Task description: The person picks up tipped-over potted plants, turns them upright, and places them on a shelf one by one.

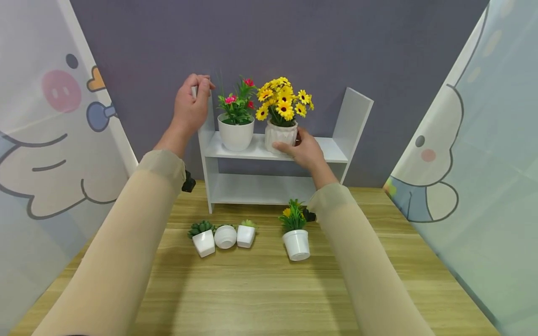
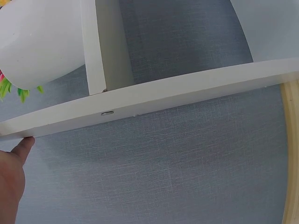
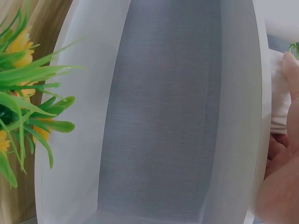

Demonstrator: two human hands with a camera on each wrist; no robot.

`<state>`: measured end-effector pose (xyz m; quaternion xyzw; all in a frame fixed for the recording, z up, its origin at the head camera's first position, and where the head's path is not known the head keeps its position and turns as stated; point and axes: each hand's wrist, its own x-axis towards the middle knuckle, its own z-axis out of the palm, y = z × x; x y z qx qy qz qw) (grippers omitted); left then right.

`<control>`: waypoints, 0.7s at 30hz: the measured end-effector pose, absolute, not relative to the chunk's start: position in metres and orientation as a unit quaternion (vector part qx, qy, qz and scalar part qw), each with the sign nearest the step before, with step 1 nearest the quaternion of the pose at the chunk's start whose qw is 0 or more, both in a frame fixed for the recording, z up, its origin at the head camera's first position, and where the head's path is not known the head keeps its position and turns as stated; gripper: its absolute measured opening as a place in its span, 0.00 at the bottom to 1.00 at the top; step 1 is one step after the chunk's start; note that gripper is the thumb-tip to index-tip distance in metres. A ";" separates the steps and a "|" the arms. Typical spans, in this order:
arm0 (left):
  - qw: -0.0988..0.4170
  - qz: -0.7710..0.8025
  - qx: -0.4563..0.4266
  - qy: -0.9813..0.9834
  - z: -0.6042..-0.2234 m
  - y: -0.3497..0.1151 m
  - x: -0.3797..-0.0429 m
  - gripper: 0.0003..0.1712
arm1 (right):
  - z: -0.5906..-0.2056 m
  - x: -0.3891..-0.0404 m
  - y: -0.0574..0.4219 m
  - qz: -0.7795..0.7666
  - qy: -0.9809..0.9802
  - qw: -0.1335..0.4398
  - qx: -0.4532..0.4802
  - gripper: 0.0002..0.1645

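Note:
A white two-tier shelf stands against the grey wall. My left hand holds the top of its left side panel, fingers curled over it; a fingertip touches the panel in the left wrist view. With my right hand I grip a ribbed white pot of yellow flowers at the upper board, thumb across its front. The right wrist view shows just part of that pot beside the hand. Left of it, a smooth white pot with pink flowers sits on the same board.
On the wooden table in front lie a potted succulent, a round white pot and a small square pot. Further right lies a white pot with yellow flowers. Cartoon-printed curtains hang at both sides.

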<state>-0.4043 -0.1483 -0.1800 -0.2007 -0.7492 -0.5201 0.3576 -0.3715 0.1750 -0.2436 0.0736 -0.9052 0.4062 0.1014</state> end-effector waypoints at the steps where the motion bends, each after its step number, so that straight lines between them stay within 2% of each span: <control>1: 0.358 -0.519 -0.201 -0.749 -0.180 -0.149 -0.405 0.21 | -0.244 -0.371 0.175 0.405 -0.906 0.099 0.075 0.62; 13: 0.355 -0.522 -0.205 -0.748 -0.180 -0.147 -0.406 0.18 | -0.241 -0.370 0.177 0.390 -0.914 0.081 0.075 0.63; 17: 0.354 -0.521 -0.207 -0.749 -0.180 -0.147 -0.406 0.20 | -0.241 -0.370 0.178 0.387 -0.916 0.080 0.074 0.63; 21: 0.356 -0.520 -0.203 -0.749 -0.181 -0.148 -0.405 0.20 | -0.242 -0.370 0.176 0.399 -0.911 0.074 0.069 0.69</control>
